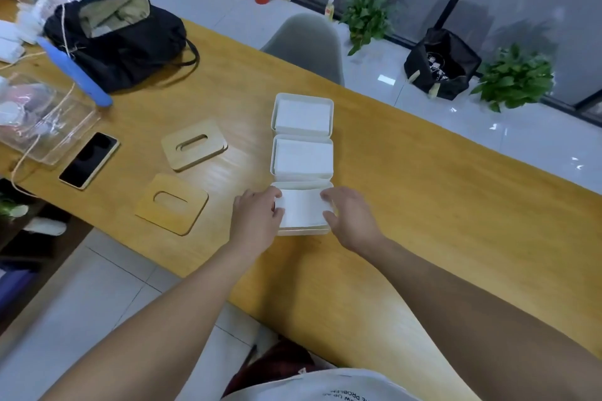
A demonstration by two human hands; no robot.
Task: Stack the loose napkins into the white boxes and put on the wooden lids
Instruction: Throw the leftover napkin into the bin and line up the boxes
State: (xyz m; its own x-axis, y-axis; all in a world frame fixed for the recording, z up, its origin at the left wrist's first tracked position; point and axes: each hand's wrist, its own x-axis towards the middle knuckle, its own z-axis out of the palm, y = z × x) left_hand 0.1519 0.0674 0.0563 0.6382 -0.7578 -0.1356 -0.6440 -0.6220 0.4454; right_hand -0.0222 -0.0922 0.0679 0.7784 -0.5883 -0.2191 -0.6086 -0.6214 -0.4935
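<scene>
Both hands flank the nearest white box [301,231] — left hand [257,221] and right hand [350,221], fingers curled on the ends of a napkin stack [303,210] lying in it. Two filled boxes [303,156] sit beyond, touching in a row. Wooden lids [172,203] lie to the left, off the boxes, near a phone [88,159].

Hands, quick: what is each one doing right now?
Left hand: holds the left edge of the white napkin stack in the nearest white box.
Right hand: holds the stack's right edge.
</scene>
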